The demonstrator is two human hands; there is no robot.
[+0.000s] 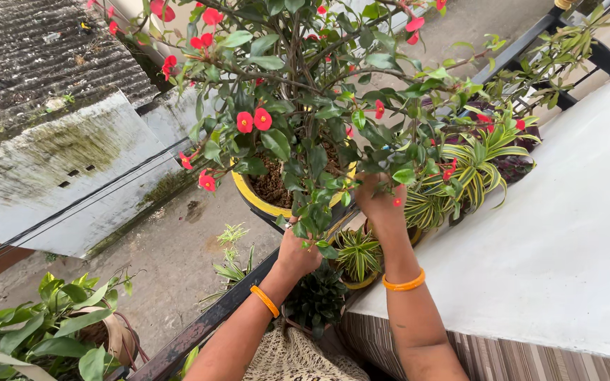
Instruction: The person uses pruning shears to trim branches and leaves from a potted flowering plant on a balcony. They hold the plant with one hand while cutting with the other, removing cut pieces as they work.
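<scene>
Left hand: your left hand (296,252) is up under the lower leaves of the flowering plant (284,85), fingers curled into the foliage near the pot rim. Can't tell if they actually pinch a leaf, since the leaves cover the fingertips.
Right hand: your right hand (381,199) is higher and to the right, pushed into the leaves on the plant's right side. Fingers are hidden in the greenery, so grip can't be told.
Bangles: an orange bangle (265,300) sits on your left wrist and another orange bangle (404,283) on your right wrist.
Plant: thorny grey stems, green leaves, small red flowers (253,121); it stands upright in a yellow pot (252,196) on the ledge (566,233), at the railing side.
Pot: soil shows inside and the rim is partly hidden by leaves.
Neighbours: a small striped plant (358,252) in a yellow pot sits just below your right hand; a bigger striped plant (481,159) is to the right; a dark green plant (317,300) is between your forearms.
Railing: a dark railing (199,328) runs diagonally under your left forearm.
Below: a concrete yard (171,247), a corrugated roof (30,49) top left, a leafy potted plant (51,335) bottom left.
</scene>
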